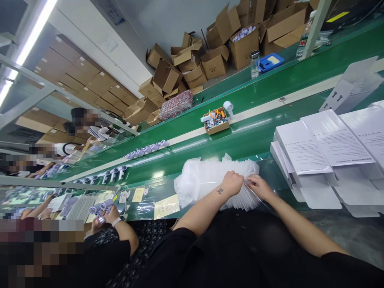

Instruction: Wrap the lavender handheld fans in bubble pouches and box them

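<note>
On the green bench (pixel 167 187), I see the bubble wrap (pixel 207 176) lying close before the body. My left hand (pixel 234 184) is closed against it, its content I cannot tell; my right hand (pixel 258 187) pinches a thin strip (pixel 255 194).

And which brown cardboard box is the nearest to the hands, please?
The small brown box, holding small parts, some orange, beyond the bubble wrap; the other brown boxes stand much farther back.
</note>
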Tool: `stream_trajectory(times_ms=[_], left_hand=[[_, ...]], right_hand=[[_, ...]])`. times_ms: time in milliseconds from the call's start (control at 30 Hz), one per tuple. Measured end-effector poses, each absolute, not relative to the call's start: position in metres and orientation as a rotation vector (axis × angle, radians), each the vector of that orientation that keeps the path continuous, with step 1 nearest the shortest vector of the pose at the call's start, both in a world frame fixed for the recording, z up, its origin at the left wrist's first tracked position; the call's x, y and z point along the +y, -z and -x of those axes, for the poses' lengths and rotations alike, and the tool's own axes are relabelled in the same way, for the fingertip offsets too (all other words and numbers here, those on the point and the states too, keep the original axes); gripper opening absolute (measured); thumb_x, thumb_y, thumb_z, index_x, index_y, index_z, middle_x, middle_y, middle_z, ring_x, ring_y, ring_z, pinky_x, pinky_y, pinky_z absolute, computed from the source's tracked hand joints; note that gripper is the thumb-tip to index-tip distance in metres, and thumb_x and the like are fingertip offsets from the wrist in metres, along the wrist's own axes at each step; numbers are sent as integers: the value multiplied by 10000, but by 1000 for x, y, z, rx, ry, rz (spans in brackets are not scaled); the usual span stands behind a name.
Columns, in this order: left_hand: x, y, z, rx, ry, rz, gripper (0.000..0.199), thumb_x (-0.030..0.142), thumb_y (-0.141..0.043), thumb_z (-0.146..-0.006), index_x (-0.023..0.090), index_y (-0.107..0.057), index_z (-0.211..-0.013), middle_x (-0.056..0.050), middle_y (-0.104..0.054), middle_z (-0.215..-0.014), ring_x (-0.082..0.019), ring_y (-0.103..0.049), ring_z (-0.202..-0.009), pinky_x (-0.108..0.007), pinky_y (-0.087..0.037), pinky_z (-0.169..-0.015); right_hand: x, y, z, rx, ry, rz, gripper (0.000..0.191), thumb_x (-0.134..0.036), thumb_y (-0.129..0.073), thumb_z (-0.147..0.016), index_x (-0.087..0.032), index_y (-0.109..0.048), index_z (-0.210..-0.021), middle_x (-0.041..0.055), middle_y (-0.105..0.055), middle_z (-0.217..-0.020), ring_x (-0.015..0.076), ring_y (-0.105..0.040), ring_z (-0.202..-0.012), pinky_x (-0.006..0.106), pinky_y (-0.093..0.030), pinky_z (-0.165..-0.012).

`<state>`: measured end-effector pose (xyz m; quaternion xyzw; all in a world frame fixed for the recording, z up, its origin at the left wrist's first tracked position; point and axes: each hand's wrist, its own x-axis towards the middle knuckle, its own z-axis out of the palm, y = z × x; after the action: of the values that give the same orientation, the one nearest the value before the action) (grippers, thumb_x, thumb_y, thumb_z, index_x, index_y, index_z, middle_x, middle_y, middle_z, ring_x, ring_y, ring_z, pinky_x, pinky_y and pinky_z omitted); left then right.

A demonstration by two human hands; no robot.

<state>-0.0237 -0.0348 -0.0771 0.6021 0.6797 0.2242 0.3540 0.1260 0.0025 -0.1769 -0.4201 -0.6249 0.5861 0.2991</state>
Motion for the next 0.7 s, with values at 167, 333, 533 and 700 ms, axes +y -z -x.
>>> stream_trajectory(times_ms=[167,333,533,700], left_hand=[[-30,76,12,1708,-562,-1584,381,-20,-625,-569,183,-347,-405,-71,-436,-552,-308,-495,-932,-461,-251,-975],[-29,76,19,1662,-545,-1564,334,-23,-633,-531,187,-402,-409,-83,-486,-588,-287,-489,-879,-433,-266,-986],[-31,85,28,1719,-615,-1438,222,16,-649,-540,213,-547,-526,-58,-549,-649,-245,-518,-810,-363,-344,-937],[-36,88,35,1836,-739,-1274,116,122,-578,-691,222,-598,-636,-18,-560,-657,-199,-524,-756,-304,-405,-833]], right_hand=[[6,181,-127,-1719,-1563,1117,232,-444,-676,-598,-220,-672,-658,36,-589,-696,197,-503,-645,357,-434,-654],[5,187,-128,-1754,-1596,1149,245,-420,-655,-602,-191,-670,-688,12,-571,-642,170,-472,-572,327,-406,-584],[11,180,-131,-1821,-1566,1122,164,-369,-651,-598,-208,-618,-602,4,-529,-660,168,-465,-607,310,-394,-601],[16,169,-136,-1829,-1509,1153,144,-351,-594,-659,-225,-583,-591,8,-516,-683,178,-471,-636,315,-387,-639]])
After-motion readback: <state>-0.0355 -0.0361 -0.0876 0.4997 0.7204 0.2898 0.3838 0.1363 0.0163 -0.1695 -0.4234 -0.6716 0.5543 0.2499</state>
